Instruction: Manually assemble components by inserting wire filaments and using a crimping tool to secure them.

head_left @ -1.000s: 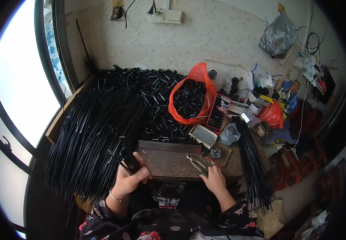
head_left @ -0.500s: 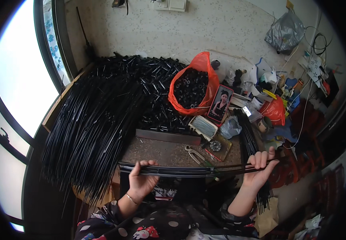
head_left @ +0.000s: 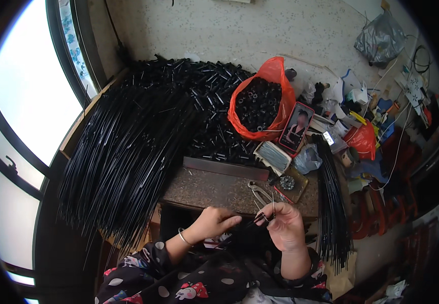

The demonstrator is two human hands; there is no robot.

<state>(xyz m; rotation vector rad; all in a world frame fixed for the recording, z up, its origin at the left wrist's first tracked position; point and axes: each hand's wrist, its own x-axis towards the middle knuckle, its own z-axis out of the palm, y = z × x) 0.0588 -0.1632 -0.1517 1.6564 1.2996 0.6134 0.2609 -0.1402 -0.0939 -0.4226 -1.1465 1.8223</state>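
Observation:
In front of the bench's near edge, my right hand [head_left: 285,230] is raised with its fingers bent round a few thin dark rods [head_left: 261,218]. A slim piece stands upright by its fingertips; blur hides exactly what it is. Close by on the left, my left hand [head_left: 213,223] is closed, thumb pointing toward the right hand; whatever its fingers hold is hidden. Pliers [head_left: 260,191] lie on the bench just beyond the right hand. A large heap of long black rods [head_left: 123,157] covers the left side, and a narrower bundle of black rods [head_left: 332,207] hangs over the edge at right.
Short black tubular parts [head_left: 214,101] are piled behind a metal strip [head_left: 224,168]. An orange bag [head_left: 234,121] holds small black parts. Nearby are a phone [head_left: 296,126], a tray of thin pins [head_left: 274,157] and a round metal piece [head_left: 287,183]. Clutter fills the right side.
The long black rods stretched level between both hands no longer span them. My hands have come closer together, the right one moving left and the left one moving right. The view has shifted slightly.

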